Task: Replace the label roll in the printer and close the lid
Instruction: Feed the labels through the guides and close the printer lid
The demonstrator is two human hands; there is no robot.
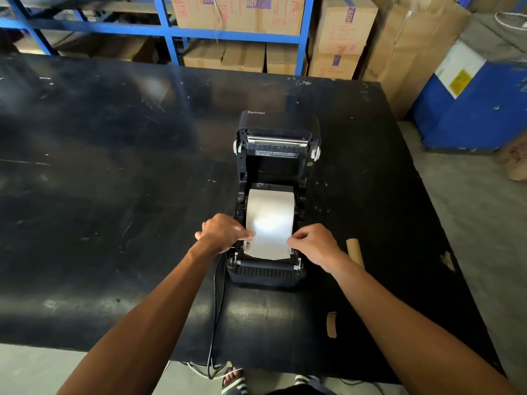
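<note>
A black label printer (268, 276) stands on the dark table with its lid (278, 132) swung up and back. A white label roll (270, 206) lies in the open bay, and its paper strip (269, 243) runs forward toward the front slot. My left hand (224, 232) pinches the strip's left edge. My right hand (312, 243) pinches the right edge. Both hands hold the paper flat over the printer's front guides.
An empty cardboard core (353, 250) lies on the table (114, 195) right of the printer, partly behind my right forearm. A brown cardboard scrap (331, 324) lies nearer the front edge. Black cables (215, 317) run off the table's front. Cardboard boxes (340, 35) and blue shelving (171, 32) stand behind.
</note>
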